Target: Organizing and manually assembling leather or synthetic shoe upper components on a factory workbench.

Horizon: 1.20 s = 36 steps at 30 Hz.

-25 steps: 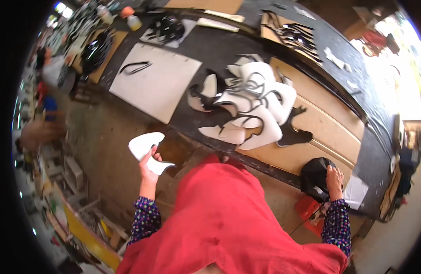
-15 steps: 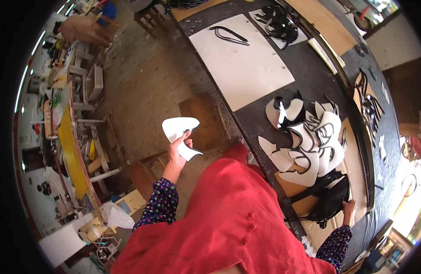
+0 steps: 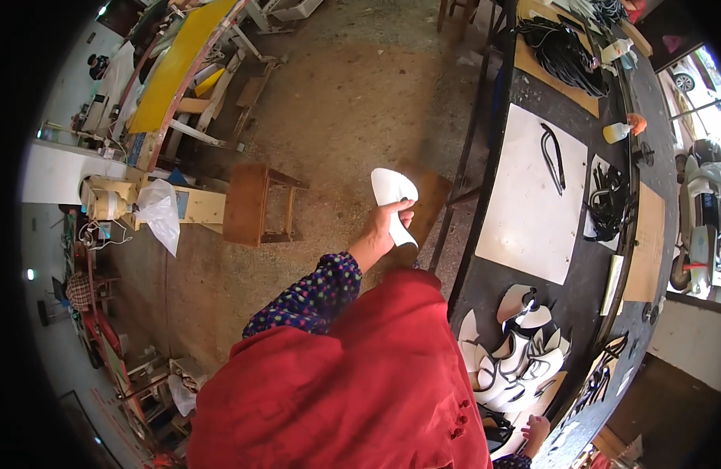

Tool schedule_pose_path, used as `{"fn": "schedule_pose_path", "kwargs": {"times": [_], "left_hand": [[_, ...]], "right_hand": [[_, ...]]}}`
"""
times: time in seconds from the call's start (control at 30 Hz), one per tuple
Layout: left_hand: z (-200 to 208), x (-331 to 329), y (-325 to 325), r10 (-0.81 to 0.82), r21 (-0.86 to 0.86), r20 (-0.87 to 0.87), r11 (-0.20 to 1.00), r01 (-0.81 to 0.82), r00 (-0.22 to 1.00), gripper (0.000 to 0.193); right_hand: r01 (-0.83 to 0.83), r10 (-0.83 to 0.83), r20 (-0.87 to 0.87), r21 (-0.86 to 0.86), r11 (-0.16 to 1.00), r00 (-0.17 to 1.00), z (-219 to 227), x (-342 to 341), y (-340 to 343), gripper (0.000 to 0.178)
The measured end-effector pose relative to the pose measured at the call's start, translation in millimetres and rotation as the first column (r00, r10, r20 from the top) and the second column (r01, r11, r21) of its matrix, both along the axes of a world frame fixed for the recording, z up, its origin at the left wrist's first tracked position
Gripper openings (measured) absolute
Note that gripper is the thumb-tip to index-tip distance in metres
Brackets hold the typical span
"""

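Note:
My left hand [image 3: 388,230] is closed around the narrow middle of a white curved cut piece [image 3: 393,186] that looks like part of a shoe upper. It holds the piece up in front of my red garment, left of the dark table [image 3: 464,285]. My right hand [image 3: 536,431] is low over the table, beside black pieces [image 3: 497,422] partly cut off by my garment; its fingers are too small to read. Just beyond it lies a heap of white curved pieces with black edging [image 3: 517,363].
A white board [image 3: 525,203] bearing black strips [image 3: 554,156] lies on the table, with a black bundle [image 3: 608,199] beside it. Farther back are black cords [image 3: 560,55] and a bottle [image 3: 615,132]. A wooden stool [image 3: 247,205] stands on the floor to the left.
The view has swung left, so the table appears farther right and the stool shows whole. My left hand still holds the white piece. My right hand now shows nearer the lower edge.

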State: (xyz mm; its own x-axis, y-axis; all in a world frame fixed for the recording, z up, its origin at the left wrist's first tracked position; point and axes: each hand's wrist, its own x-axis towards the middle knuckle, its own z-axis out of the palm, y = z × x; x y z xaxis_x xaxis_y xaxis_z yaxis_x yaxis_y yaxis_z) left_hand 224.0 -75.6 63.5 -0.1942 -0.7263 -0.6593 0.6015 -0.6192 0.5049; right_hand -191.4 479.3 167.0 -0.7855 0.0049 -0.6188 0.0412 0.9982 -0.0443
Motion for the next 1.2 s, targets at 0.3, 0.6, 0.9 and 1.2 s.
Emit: {"fn": "schedule_pose_path", "kwargs": {"times": [0.3, 0.6, 0.9, 1.2], "left_hand": [[77.0, -109.7, -31.8, -0.477, -0.201, -0.236, 0.876, 0.438, 0.847, 0.032], [90.4, -282.6, -123.9, -0.597, -0.591, 0.632, 0.043, 0.806, 0.495, 0.056], [-70.1, -356.8, -161.4, -0.072, -0.252, 0.854, -0.924, 0.288, 0.516, 0.073], [-73.2, -354.3, -175.9, -0.508, -0.619, 0.717, -0.779, 0.101, 0.477, 0.071]], "right_hand": [[-0.554, 0.483, -0.273, -0.419, 0.719, 0.832, 20.9, 38.3, -208.8, 0.020], [-0.239, 0.047, -0.242, -0.873, 0.426, 0.969, -72.3, 89.3, -435.8, 0.014], [-0.353, -0.337, -0.557, -0.787, 0.505, 0.759, -182.6, 94.9, -485.9, 0.021], [0.116, -0.724, 0.108, -0.992, -0.039, 0.681, -160.6, 96.2, -502.8, 0.029]]}}
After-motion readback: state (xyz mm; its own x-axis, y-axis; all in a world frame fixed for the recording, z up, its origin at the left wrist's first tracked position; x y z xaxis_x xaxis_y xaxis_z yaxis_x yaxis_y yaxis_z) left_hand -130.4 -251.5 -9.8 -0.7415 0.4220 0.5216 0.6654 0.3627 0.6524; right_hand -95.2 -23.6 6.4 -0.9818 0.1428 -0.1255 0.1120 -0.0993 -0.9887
